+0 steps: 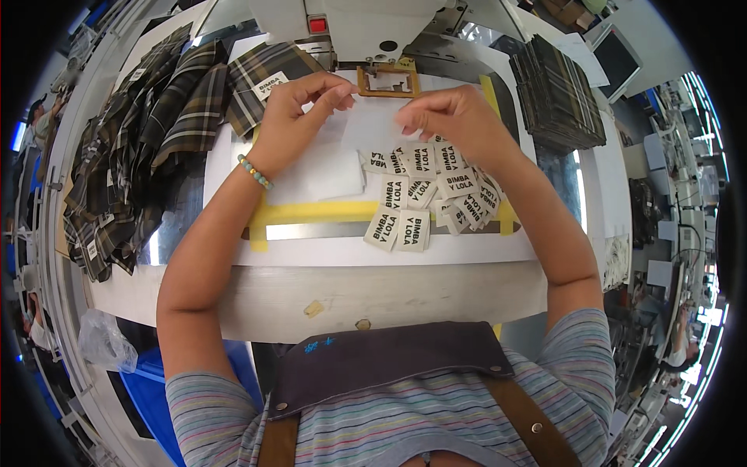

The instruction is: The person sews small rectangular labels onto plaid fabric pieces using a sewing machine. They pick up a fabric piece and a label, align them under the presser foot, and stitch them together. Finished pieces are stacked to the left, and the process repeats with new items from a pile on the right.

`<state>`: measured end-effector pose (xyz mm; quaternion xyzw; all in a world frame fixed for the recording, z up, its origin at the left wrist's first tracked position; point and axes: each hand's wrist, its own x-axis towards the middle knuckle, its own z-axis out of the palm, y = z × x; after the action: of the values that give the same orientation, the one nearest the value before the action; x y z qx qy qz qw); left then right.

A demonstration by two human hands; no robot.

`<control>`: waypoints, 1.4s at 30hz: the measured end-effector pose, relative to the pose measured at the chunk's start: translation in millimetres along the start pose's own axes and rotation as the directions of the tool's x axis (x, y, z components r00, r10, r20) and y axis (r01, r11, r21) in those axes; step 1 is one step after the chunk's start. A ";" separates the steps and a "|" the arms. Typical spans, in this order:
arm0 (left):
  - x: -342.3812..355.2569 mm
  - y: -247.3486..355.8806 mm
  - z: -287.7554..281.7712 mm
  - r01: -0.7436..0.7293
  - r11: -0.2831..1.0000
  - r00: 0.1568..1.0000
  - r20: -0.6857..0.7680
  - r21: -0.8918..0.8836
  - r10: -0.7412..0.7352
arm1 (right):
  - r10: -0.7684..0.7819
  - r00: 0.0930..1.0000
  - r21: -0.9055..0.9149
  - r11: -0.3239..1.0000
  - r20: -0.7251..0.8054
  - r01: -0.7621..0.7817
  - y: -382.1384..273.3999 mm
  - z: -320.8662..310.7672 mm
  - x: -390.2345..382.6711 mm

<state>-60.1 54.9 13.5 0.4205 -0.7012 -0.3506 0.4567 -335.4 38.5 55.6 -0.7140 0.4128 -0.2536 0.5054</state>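
A thin, see-through white sheet point(372, 128) spans the gap between my two hands, just in front of the sewing machine head. My left hand point(307, 109) pinches with thumb and forefinger at its upper left corner. At its right edge, the fingers of my right hand point(455, 123) are bent together on it. Beyond my fingertips, a small brass-coloured frame point(387, 94) sits under the machine head point(366, 35). Below my right hand lies a loose pile of cream fabric labels point(424, 187) with dark print. A stack of white sheets point(331, 177) is beside my left wrist.
Brown plaid fabric pieces point(156, 132) are heaped at the left, with a labelled plaid piece point(268, 66) closer to the machine. Folded plaid pieces point(560, 97) stand stacked at the right. Yellow tape point(311, 212) borders the work area. A blue bin point(152, 389) is below the table.
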 end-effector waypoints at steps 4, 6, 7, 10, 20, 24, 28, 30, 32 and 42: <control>0.7 -2.9 -0.3 -0.001 1.000 0.999 0.032 0.020 0.000 | 0.053 0.991 -0.029 0.998 -0.119 -0.057 9.9 -31.6 5.0; -0.6 2.6 -1.0 -0.017 0.997 0.999 0.041 0.070 0.014 | -0.150 0.938 -0.406 0.914 -0.312 0.011 17.0 -52.9 4.0; 0.0 4.3 -2.7 -0.066 0.988 0.997 0.044 0.137 0.060 | -0.273 0.890 -0.577 0.817 -0.366 0.012 20.8 -62.5 4.7; 3.2 8.3 -5.2 -0.176 0.935 0.984 0.054 0.309 0.168 | -0.541 0.779 -0.796 0.599 -0.316 0.093 43.9 -81.0 8.7; -1.7 8.5 1.7 -0.369 0.711 0.928 0.192 0.599 0.319 | -0.737 0.551 -0.855 -0.070 0.391 0.513 54.6 -39.7 25.2; -5.0 9.6 6.8 -0.370 0.648 0.929 0.264 0.665 0.259 | -0.680 0.497 -0.785 -0.192 0.539 0.589 47.4 -48.9 23.5; -4.7 5.6 9.5 -0.368 0.591 0.929 0.256 0.718 0.268 | -0.677 0.425 -0.737 -0.262 0.600 0.624 47.9 -41.0 27.4; -4.5 2.4 9.3 -0.346 0.593 0.938 0.248 0.727 0.243 | -0.691 0.388 -0.715 -0.267 0.609 0.647 48.2 -32.7 35.1; -4.7 -2.5 7.1 -0.338 0.595 0.941 0.276 0.729 0.196 | -0.705 0.358 -0.689 -0.252 0.612 0.680 50.4 -29.9 46.8; -6.8 -8.0 7.0 -0.305 0.628 0.948 0.293 0.716 0.127 | -0.698 0.298 -0.627 -0.274 0.652 0.729 41.1 -35.8 21.9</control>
<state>-62.9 58.6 1.7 0.4435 -0.8731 -0.0138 0.2019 -365.4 -4.5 29.0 -0.9487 -0.0461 -0.2207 -0.2217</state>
